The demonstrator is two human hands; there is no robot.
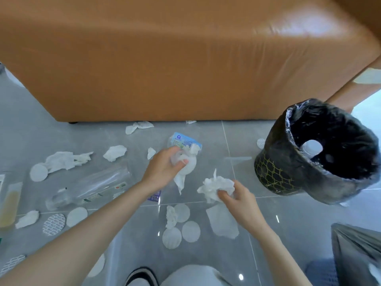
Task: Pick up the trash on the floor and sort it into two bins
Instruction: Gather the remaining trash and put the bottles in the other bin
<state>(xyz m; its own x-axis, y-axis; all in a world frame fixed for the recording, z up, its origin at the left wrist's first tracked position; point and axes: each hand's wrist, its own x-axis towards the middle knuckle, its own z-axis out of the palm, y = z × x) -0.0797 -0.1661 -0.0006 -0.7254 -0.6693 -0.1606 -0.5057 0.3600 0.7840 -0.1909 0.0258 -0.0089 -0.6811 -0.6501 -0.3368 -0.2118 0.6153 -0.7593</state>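
Fingers [185, 161] of the left hand [162, 169] clutch a limp white tissue [181, 180], the right hand [241, 201] a crumpled white paper wad [214, 187], probably bound for the black-lined round bin [274, 172].

A sofa [185, 58] is walling off the whole far side, leaving only a strip of floor [237, 141] in front. A black-lined bin [321, 153] is standing at the right with its mouth gaping, and bare tile is lying between it and the right hand [241, 201], which, like the left hand [162, 168], is gripping tissue [214, 188]. A clear bottle [88, 188], crumpled paper [66, 159] and cotton pads [181, 230] are crowding the left, and a grey bag [356, 254] is filling the near right corner.
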